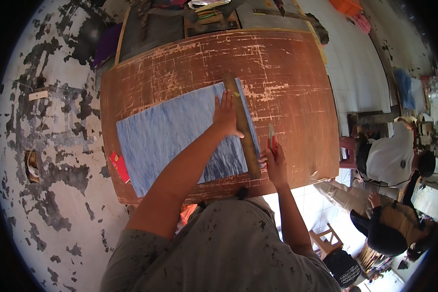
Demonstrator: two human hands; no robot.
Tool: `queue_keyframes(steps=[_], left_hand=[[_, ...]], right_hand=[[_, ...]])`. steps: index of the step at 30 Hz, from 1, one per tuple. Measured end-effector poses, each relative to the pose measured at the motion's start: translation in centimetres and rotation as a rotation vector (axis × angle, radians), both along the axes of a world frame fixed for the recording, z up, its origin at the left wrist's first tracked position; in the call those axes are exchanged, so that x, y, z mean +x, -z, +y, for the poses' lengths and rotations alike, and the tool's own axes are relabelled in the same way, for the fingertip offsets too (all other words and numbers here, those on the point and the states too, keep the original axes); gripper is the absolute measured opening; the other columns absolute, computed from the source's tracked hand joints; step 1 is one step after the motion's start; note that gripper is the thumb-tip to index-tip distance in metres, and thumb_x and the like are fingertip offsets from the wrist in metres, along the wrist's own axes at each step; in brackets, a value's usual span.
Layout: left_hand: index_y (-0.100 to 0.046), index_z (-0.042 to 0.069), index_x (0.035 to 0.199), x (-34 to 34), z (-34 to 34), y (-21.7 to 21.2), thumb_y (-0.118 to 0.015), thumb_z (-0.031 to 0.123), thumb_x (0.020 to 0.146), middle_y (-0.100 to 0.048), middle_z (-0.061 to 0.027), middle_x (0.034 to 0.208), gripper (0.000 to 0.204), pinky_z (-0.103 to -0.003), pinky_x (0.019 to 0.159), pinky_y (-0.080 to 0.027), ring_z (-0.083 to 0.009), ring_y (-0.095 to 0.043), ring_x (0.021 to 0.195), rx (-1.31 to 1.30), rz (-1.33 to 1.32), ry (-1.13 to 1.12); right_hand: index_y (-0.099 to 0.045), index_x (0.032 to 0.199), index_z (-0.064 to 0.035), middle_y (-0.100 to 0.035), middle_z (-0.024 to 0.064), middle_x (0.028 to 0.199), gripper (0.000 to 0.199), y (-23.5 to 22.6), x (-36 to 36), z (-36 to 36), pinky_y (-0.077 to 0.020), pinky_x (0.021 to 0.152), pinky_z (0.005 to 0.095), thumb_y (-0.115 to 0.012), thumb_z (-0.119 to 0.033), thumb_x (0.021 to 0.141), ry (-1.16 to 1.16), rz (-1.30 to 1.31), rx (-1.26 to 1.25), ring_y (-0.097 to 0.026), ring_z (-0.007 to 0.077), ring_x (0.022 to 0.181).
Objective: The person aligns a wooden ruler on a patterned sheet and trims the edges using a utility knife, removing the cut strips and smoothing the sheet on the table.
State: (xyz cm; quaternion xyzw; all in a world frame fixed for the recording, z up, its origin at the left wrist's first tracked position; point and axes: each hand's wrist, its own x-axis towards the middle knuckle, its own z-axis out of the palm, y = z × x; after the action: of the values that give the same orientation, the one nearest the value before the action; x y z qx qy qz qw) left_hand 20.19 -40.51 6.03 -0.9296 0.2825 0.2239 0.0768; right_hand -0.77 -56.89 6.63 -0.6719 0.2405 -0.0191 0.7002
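A blue, streaky-patterned sheet (170,129) lies at a slant on the brown worktable. Across its right end runs a long dark straightedge (248,143), leaving a narrow strip of the sheet showing on the far side. My left hand (225,117) lies flat with its fingers stretched out, over the sheet and against the straightedge. Just right of the straightedge's near end, my right hand (277,168) grips a red-handled utility knife (272,141), its blade pointing away from me. Some fingertips of that hand are close to the strip's near corner.
The worktable (301,97) has a scratched, worn surface. A red packet-like piece (119,167) sits by the sheet's left edge. Beyond the table is a dark surface (163,36) with papers and tools. A peeling wall (48,146) is at left; people and a wooden stool (327,239) are at right.
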Motion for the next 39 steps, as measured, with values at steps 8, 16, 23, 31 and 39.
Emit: queue_keyframes(steps=[8,16,23,31,39], left_hand=[[-0.009,-0.010,0.163,0.1,-0.6,-0.8,-0.088,0.078,0.052,0.003,-0.0301,0.172,0.163,-0.065,0.126,-0.012,-0.0425,-0.001,0.161,-0.033,0.073,-0.033],[-0.010,-0.010,0.163,0.1,0.4,-0.2,-0.089,0.078,0.052,0.002,-0.0301,0.172,0.162,-0.063,0.126,-0.015,-0.0420,-0.002,0.161,-0.068,0.060,-0.056],[-0.010,-0.010,0.163,-0.1,0.3,-0.2,-0.089,0.077,0.053,0.001,-0.0307,0.172,0.160,-0.062,0.126,-0.016,-0.0425,-0.003,0.161,-0.069,0.051,-0.040],[-0.008,-0.012,0.162,0.5,1.0,-0.3,-0.088,0.077,0.056,0.003,-0.0301,0.172,0.160,-0.059,0.127,-0.020,-0.0413,-0.003,0.162,-0.094,0.074,-0.042],[-0.006,-0.009,0.164,0.3,0.7,0.0,-0.088,0.076,0.056,0.004,-0.0279,0.173,0.160,-0.058,0.127,-0.021,-0.0386,-0.002,0.162,-0.083,0.068,-0.042]], right_hand=[[-0.062,0.116,0.0014,-0.064,0.0087,0.085,0.028,5.1,7.9,-0.2,-0.0522,0.052,0.0302,-0.066,-0.022,0.103,-0.164,0.087,-0.460,-0.063,0.0136,0.062],[-0.064,0.109,0.0015,-0.069,0.0177,0.091,0.028,3.4,7.3,2.7,-0.0541,0.070,0.0448,-0.069,-0.023,0.097,-0.066,0.255,-0.228,-0.070,0.0315,0.076],[-0.064,0.106,0.0026,-0.068,0.0166,0.087,0.026,2.9,5.4,3.5,-0.0528,0.072,0.0452,-0.073,-0.018,0.093,-0.015,0.009,-0.625,-0.067,0.0333,0.077],[-0.063,0.102,-0.0005,-0.068,0.0136,0.085,0.029,3.3,-3.4,1.7,-0.0520,0.073,0.0407,-0.080,-0.021,0.091,0.034,0.287,-0.511,-0.068,0.0254,0.080],[-0.058,0.093,-0.0029,-0.070,0.0062,0.087,0.023,5.2,-7.4,1.1,-0.0514,0.075,0.0315,-0.080,-0.007,0.089,0.068,0.199,-0.335,-0.064,0.0145,0.082]])
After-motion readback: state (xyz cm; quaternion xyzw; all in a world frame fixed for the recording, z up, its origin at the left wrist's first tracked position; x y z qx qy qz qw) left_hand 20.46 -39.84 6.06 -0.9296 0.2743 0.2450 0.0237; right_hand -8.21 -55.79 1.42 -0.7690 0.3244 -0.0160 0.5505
